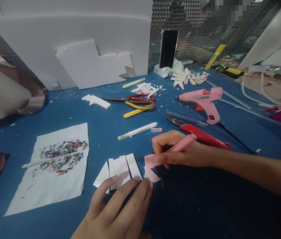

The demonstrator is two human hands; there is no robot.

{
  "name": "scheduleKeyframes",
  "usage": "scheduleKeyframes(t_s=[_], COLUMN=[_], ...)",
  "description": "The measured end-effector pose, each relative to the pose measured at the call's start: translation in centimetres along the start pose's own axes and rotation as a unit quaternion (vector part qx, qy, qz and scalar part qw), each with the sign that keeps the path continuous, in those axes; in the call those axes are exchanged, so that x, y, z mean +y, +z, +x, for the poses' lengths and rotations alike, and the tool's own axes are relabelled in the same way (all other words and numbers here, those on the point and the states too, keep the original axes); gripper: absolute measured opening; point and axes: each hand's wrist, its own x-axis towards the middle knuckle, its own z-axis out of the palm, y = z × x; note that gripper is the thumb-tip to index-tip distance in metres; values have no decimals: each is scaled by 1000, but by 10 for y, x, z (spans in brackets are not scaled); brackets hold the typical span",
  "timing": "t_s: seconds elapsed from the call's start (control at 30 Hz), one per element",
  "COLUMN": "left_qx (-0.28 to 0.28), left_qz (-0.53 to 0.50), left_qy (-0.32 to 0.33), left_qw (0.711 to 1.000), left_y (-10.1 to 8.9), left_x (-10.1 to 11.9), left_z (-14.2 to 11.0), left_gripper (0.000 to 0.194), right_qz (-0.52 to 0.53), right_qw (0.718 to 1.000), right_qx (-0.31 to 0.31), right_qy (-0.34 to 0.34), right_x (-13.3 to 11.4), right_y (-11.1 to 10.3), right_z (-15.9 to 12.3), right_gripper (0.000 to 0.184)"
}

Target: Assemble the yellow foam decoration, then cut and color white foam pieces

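Observation:
My right hand is closed around a pink marker, its tip down over a small pink piece lying on the blue table. Spread flat, my left hand rests its fingertips on the near ends of several white strips and at the edge of the pink piece. A small pink cap lies just beyond my right hand. Beside the cap is a white marker with pale green ends.
At left, a white sheet bears colourful flakes. Scissors, a yellow marker and white scraps lie ahead. A red-handled cutter and a pink glue gun sit right. A phone stands behind, near a white board.

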Motion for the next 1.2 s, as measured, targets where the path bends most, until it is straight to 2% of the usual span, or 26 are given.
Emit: scheduleKeyframes(t_s=[0.17,0.27,0.67,0.77,0.9,1.03,1.13,1.2], left_qx=[-10,-10,-19,-17,-17,-17,-16,-13], left_qz=[2,-1,1,0,1,1,4,7], left_qy=[3,0,-1,-4,-2,-2,-2,0], left_qw=[1000,1000,1000,1000,1000,1000,1000,1000], left_y=[-1,-2,-2,-3,-2,-2,-3,-3], left_x=[0,1,-1,0,-1,0,0,0], left_z=[0,0,0,-2,-1,1,0,0], left_gripper=[33,33,33,33,33,32,33,33], right_qz=[-3,-11,-44,-51,-43,-52,-56,-63], right_qw=[1000,1000,999,999,999,998,998,998], right_qx=[10,-8,1,-15,-2,-18,0,-13], right_qy=[-11,-7,-14,-10,-17,-6,-18,-24], right_x=[2,3,0,0,0,-1,-1,-2], right_y=[0,-1,-1,-1,-1,-1,-1,-1], right_z=[0,0,0,1,1,1,1,1], right_gripper=[23,26,23,28,23,28,22,23])
